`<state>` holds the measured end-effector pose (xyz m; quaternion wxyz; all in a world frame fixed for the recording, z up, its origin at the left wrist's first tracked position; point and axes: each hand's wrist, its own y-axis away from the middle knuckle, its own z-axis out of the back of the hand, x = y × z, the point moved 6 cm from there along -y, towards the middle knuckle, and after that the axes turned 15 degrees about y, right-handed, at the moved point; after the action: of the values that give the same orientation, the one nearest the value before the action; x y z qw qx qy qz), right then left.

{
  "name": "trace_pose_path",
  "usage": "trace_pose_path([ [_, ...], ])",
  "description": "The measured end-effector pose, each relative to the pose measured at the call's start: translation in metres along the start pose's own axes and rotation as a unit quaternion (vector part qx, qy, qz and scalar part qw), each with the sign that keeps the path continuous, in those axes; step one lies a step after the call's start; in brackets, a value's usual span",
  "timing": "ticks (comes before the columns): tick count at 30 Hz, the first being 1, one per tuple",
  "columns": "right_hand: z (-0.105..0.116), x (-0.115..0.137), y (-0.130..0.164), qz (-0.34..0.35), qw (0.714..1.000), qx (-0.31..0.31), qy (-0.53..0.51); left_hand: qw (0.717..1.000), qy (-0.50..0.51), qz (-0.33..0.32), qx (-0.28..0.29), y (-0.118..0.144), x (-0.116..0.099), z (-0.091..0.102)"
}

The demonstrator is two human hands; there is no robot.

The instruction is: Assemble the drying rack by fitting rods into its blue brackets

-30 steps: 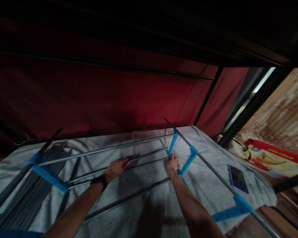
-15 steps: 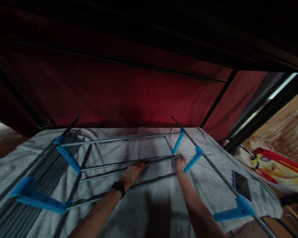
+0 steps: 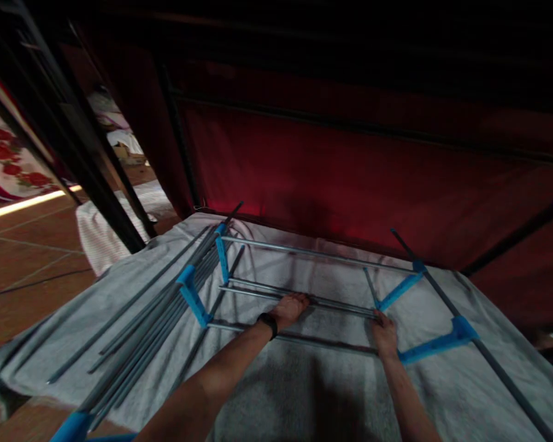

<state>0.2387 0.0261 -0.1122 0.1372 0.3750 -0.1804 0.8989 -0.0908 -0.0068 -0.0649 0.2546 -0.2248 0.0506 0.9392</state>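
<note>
A: Start at the hands. What does each one do?

B: The left hand [image 3: 291, 307], a dark band at its wrist, lies on the middle pair of grey rods [image 3: 299, 298], fingers curled over them; whether it grips or only presses cannot be told. The right hand [image 3: 385, 334] is closed at the rods' right end, where they meet a blue connector [image 3: 399, 291]. Its fingertips are hidden, so what exactly it pinches cannot be told.

A: What might fail from this position?

B: As a judgement: a rod end may sit only partly in its socket. Pressure from one side alone could spring it out, or twist the plastic connector. The soft white towel [image 3: 304, 393] beneath gives little support, so the frame could slide or rack out of square. Fingers close to the joint could be nipped.

A: And the frame itself?

B: A shallow rack frame [image 3: 317, 253] of thin grey metal rods, joined at both ends by bright blue plastic brackets. It lies flat on the towel, in front of a dark red fabric panel [image 3: 350, 178]. Three cross-levels of rods show between long side poles.

A: Anything farther out?

B: A bundle of loose rods [image 3: 142, 334] lies to the left on the towel, just beside the frame, with another blue piece [image 3: 76, 425] at the lower left edge. Beyond, a tiled floor [image 3: 23, 258].
</note>
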Motion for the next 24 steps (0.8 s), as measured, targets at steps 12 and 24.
trace_pose_path([
  [12, -0.005, 0.041, 0.011, 0.171, 0.979, 0.009, 0.110, 0.999, 0.003, -0.009, -0.037, 0.007, -0.010, 0.033],
  [24, 0.018, 0.050, 0.003, -0.010, 0.992, -0.126, -0.029, 0.995, 0.014, 0.071, -0.067, 0.011, 0.028, 0.062],
])
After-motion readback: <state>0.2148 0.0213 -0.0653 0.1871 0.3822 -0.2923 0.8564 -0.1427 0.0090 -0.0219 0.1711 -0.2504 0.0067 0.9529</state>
